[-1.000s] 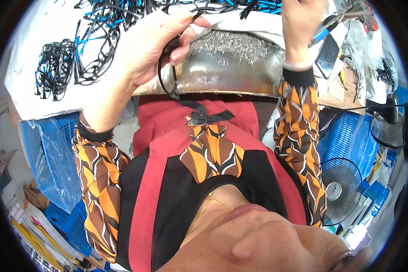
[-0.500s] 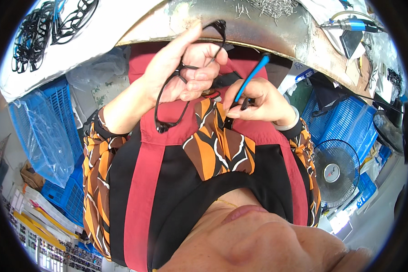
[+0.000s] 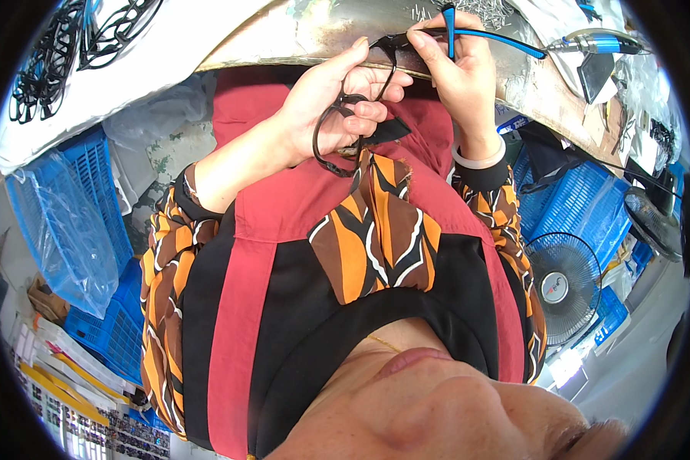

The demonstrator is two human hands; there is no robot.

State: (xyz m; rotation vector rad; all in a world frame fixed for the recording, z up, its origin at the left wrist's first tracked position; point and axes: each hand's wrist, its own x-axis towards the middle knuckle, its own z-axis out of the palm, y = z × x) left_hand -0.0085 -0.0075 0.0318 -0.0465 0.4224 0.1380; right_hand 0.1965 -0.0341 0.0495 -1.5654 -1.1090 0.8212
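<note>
My left hand is closed around a black glasses frame, its rims looping out between the fingers and below the palm. Between the thumb and fingers of my right hand are two black-and-blue temple arms. One temple arm points out to the right, and the other temple arm stands crosswise to it. The right fingertips meet the frame's upper corner, by the bench edge. Whether a temple arm is seated in the hinge there cannot be made out.
Small metal screws lie on the worn metal bench. A blue electric screwdriver rests at the right. Black glasses frames are heaped on white cloth at the left. Blue crates and a fan stand lower down.
My right hand has moved up and right from my lap to the frame's corner, carrying the temple arms. The left hand has shifted slightly right with the glasses frame, which has turned.
</note>
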